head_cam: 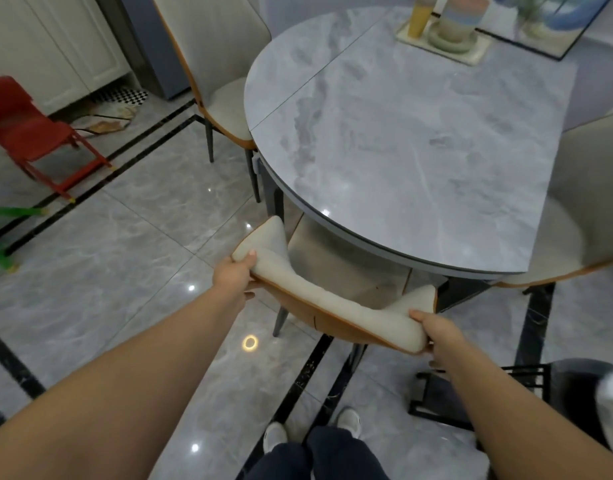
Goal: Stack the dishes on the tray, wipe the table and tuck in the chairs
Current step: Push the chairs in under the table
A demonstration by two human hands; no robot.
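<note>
Beside table (pixel 419 133), both hands grip chair backrest (pixel 332 303).

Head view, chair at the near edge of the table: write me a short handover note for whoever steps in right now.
Left hand and right hand each grip an end of the near chair's backrest.
Its seat sits partly under the table; push it further in if it will go.
The chair at the left and the chair at the right stand against the table edge.
The tray with dishes sits at the far side.
The tabletop shows no crumbs or spills; wiping looks done.
</note>
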